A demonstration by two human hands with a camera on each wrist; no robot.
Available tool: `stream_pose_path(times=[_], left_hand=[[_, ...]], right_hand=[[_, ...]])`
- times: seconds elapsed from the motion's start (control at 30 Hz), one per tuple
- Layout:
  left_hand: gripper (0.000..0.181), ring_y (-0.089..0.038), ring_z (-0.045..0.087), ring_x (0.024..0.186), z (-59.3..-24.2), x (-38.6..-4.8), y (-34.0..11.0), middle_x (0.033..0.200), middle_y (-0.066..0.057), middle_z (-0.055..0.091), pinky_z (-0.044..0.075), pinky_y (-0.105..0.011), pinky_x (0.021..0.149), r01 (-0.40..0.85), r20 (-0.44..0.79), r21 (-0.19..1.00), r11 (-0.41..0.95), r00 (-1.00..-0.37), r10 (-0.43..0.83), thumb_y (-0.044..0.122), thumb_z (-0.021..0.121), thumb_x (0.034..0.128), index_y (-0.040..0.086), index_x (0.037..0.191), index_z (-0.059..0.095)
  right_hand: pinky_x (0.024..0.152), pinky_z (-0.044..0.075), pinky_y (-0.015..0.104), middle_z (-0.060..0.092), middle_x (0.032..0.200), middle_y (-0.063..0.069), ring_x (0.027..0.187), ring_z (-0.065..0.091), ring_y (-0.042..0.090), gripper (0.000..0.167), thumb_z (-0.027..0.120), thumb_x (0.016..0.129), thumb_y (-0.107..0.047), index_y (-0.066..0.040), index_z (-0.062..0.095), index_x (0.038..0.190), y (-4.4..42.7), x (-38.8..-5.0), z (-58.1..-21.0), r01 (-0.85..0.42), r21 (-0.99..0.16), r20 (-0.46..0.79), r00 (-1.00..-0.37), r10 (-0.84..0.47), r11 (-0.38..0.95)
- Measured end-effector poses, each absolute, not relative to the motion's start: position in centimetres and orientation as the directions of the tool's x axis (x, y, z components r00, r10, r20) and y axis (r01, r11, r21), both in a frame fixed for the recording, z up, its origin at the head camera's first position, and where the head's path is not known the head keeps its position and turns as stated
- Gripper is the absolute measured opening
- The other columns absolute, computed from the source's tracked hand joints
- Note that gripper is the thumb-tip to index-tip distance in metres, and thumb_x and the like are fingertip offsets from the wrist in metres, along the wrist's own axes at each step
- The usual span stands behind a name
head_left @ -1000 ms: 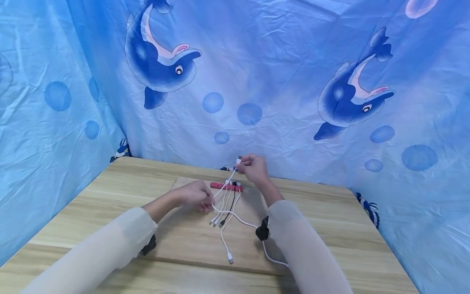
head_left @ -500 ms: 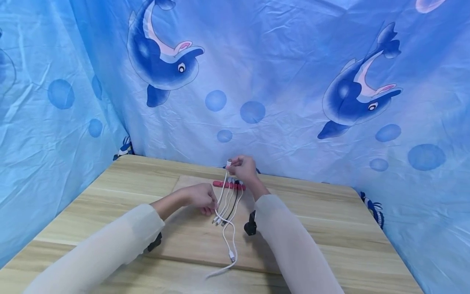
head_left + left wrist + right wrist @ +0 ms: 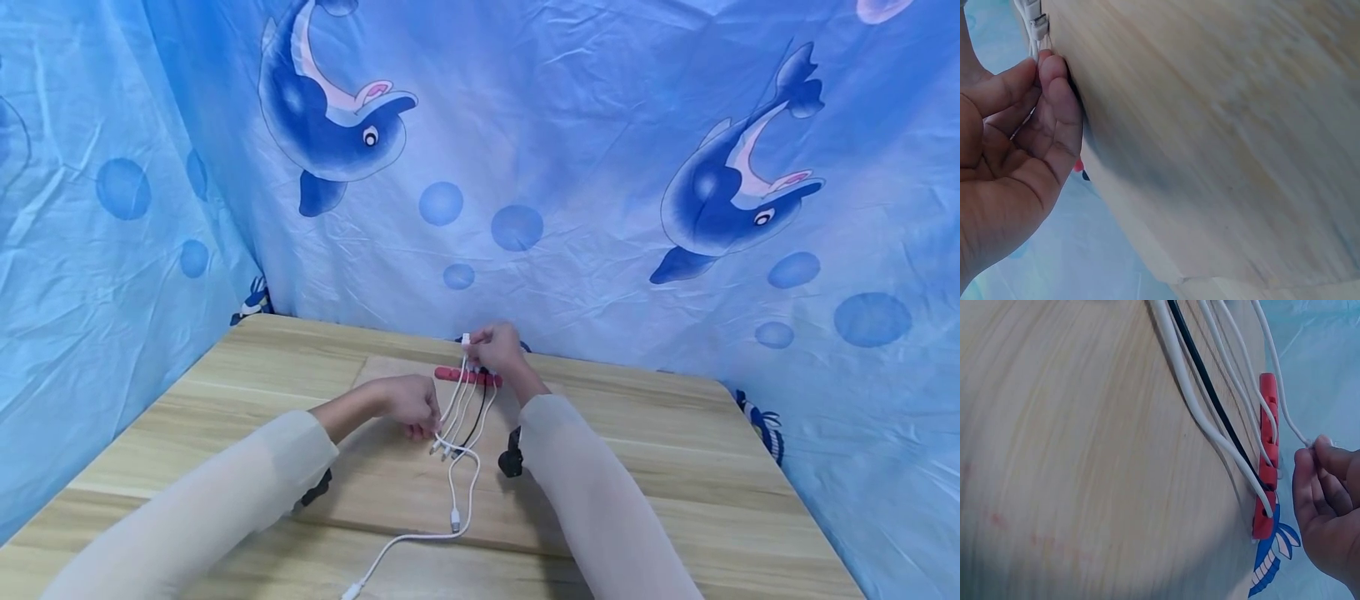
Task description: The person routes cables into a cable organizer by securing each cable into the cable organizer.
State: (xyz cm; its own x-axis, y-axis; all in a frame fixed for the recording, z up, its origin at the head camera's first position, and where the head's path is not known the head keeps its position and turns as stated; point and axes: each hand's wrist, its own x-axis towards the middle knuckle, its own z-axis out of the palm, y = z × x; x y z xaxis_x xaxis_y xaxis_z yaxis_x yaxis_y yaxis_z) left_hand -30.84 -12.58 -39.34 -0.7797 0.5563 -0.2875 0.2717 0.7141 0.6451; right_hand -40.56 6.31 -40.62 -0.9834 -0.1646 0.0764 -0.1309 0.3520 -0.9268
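Note:
My right hand (image 3: 497, 348) pinches a white USB cable (image 3: 466, 340) just below its plug, which points up behind the red cable holder (image 3: 447, 374). Lower down, my left hand (image 3: 412, 402) pinches the same cable between thumb and fingers. In the right wrist view, this white cable (image 3: 1275, 365) runs past the holder's far end to my right fingertips, apart from the red strip. Several other cables sit in the holder's slots, among them a black cable (image 3: 1207, 381) and a thick white cable (image 3: 1188, 400). The plug is mostly hidden there by my fingers.
Under the holder lies a wooden board (image 3: 375, 492) on a wood-grain table (image 3: 247, 375). The cable's other end (image 3: 352, 590) reaches the table's front, past another white cable's plug (image 3: 455, 521). A blue dolphin curtain (image 3: 585, 167) stands behind.
My right hand has moved left and slightly down with the USB plug, toward the holder's left part. The cable's loose tail has swung from the right to the front left. My left hand still pinches it.

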Motion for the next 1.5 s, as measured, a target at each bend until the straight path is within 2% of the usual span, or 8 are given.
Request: stream_pose_path(times=[0.2,0.33,0.6,1.03,1.33,1.5], left_hand=[[0.018,-0.014,0.067,0.059,-39.3,-31.0,-12.3,0.067,-0.008,0.072,0.060,-0.028,0.061,0.294,-0.311,0.613,0.734,-0.764,0.566,0.002,0.068,0.0918,0.001,0.076,0.076],[0.019,-0.013,0.066,0.058,-39.1,-31.2,-12.2,0.067,-0.007,0.072,0.060,-0.028,0.061,0.292,-0.334,0.607,0.739,-0.751,0.570,0.001,0.067,0.0924,0.002,0.076,0.076],[0.018,-0.012,0.066,0.060,-39.0,-31.4,-12.5,0.068,-0.009,0.072,0.060,-0.028,0.062,0.283,-0.375,0.611,0.740,-0.719,0.585,-0.001,0.065,0.0920,-0.001,0.078,0.076],[0.014,-0.013,0.064,0.058,-38.8,-31.6,-12.8,0.068,-0.010,0.071,0.059,-0.027,0.059,0.213,-0.410,0.637,0.741,-0.720,0.559,-0.003,0.065,0.0878,-0.003,0.078,0.074],[0.016,-0.014,0.064,0.058,-38.8,-31.8,-12.9,0.068,-0.010,0.070,0.057,-0.025,0.059,0.206,-0.423,0.663,0.720,-0.690,0.587,-0.002,0.062,0.0899,-0.003,0.078,0.073],[0.015,-0.014,0.063,0.059,-39.0,-31.8,-13.3,0.071,-0.010,0.071,0.056,-0.024,0.058,0.157,-0.453,0.685,0.711,-0.673,0.585,-0.002,0.062,0.0900,-0.002,0.080,0.073]], right_hand=[[0.069,0.059,0.029,0.074,0.093,0.011,0.076,0.069,0.019,0.007,0.079,0.089,-0.005,0.000,0.077,0.094,6.4,-40.9,-41.2,-0.201,-0.842,0.132,-0.976,-0.171,0.500],[0.074,0.056,0.029,0.074,0.094,0.007,0.085,0.066,0.019,0.006,0.082,0.087,-0.008,-0.004,0.078,0.088,6.5,-41.1,-41.4,-0.221,-0.798,0.154,-0.974,-0.165,0.561],[0.083,0.055,0.034,0.072,0.101,0.004,0.095,0.065,0.022,0.005,0.083,0.087,-0.013,-0.010,0.079,0.089,6.6,-41.3,-41.5,-0.183,-0.795,0.102,-0.980,-0.170,0.579],[0.082,0.056,0.034,0.073,0.098,0.004,0.092,0.066,0.020,0.008,0.083,0.088,-0.016,-0.011,0.080,0.092,6.9,-41.6,-41.7,-0.159,-0.799,0.065,-0.982,-0.179,0.580],[0.085,0.055,0.036,0.071,0.106,0.006,0.097,0.064,0.023,0.013,0.080,0.091,-0.020,-0.009,0.079,0.098,6.9,-41.1,-41.1,-0.153,-0.784,0.052,-0.982,-0.181,0.601],[0.085,0.055,0.036,0.071,0.103,0.006,0.097,0.064,0.023,0.010,0.081,0.090,-0.018,-0.010,0.079,0.096,6.7,-41.0,-41.2,-0.156,-0.780,0.049,-0.980,-0.191,0.605]])
